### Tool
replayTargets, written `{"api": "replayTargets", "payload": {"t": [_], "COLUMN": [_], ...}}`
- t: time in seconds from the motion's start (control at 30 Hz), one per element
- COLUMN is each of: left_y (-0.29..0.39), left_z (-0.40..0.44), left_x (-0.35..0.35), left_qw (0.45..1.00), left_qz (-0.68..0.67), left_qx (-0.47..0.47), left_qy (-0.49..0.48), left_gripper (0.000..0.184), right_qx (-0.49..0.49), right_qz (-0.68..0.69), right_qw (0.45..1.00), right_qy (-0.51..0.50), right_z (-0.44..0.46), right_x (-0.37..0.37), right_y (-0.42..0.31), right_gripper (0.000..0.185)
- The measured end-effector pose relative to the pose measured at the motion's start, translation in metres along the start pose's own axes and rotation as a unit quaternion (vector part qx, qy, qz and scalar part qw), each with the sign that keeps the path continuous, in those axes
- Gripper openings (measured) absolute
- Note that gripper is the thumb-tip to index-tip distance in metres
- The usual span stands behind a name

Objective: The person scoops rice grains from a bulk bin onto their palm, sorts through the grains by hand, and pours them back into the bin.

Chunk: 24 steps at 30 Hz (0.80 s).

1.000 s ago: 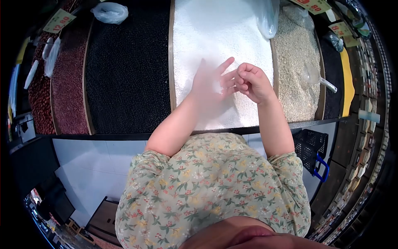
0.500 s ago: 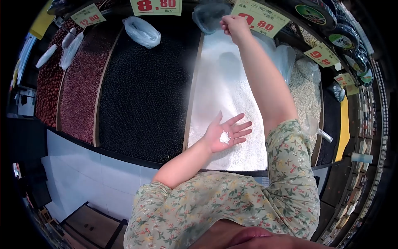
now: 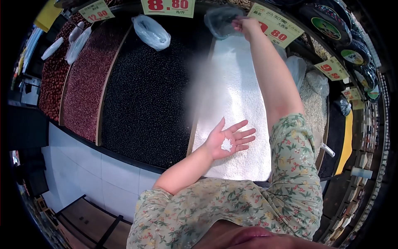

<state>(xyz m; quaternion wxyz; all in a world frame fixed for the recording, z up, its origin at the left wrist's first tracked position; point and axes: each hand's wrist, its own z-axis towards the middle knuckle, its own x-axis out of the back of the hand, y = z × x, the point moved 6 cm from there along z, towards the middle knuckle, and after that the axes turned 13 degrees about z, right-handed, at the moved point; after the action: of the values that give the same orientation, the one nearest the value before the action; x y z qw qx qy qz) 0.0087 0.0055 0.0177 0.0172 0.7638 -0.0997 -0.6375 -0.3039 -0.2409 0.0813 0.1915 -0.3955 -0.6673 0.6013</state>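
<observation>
My left hand is held palm up over a bin of white grains, fingers spread. On its palm lies a small heap of white grains. My right hand reaches to the far end of the same bin, fingers drawn together beside a clear plastic bag. It partly covers a price sign. Whether its fingertips grip the bag or anything else is too unclear to tell.
Left of the white grains is a bin of black beans, then reddish grains and red dates. Wooden dividers separate them. A clear scoop handle shows at right. Black round packages stand at the upper right.
The whole view has shifted slightly, so the bins and signs sit a little further right and lower. My left palm still bears the grains; my right hand stays by the bag and sign.
</observation>
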Motion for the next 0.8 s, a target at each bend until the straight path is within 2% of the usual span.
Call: {"api": "replayTargets", "payload": {"t": [0.17, 0.3, 0.57, 0.63, 0.67, 0.8], "left_y": [-0.004, -0.004, -0.003, -0.001, 0.000, 0.002], "left_z": [-0.002, -0.002, -0.012, -0.016, -0.019, -0.021], "left_x": [0.003, -0.002, 0.004, 0.004, 0.003, 0.010], "left_qw": [0.999, 1.000, 0.998, 0.997, 0.997, 0.996], "left_qz": [-0.010, -0.018, -0.027, -0.034, -0.038, -0.045], "left_qx": [-0.030, -0.011, -0.059, -0.065, -0.064, -0.081], "left_qy": [-0.029, -0.012, 0.011, 0.013, 0.017, -0.001], "left_gripper": [0.078, 0.075, 0.081, 0.080, 0.080, 0.079], "right_qx": [0.005, 0.026, 0.016, 0.007, 0.000, -0.004], "right_qz": [0.057, 0.067, 0.051, 0.002, 0.037, 0.008], "right_qw": [0.995, 0.994, 0.998, 0.999, 0.997, 0.998], "right_qy": [-0.078, -0.082, -0.015, 0.035, 0.070, 0.058], "right_z": [-0.028, -0.041, -0.003, 0.019, 0.022, 0.025], "right_x": [0.001, 0.003, -0.011, -0.008, -0.008, -0.006], "right_y": [0.004, -0.003, 0.020, 0.030, 0.033, 0.037], "right_gripper": [0.026, 0.024, 0.014, 0.012, 0.012, 0.015]}}
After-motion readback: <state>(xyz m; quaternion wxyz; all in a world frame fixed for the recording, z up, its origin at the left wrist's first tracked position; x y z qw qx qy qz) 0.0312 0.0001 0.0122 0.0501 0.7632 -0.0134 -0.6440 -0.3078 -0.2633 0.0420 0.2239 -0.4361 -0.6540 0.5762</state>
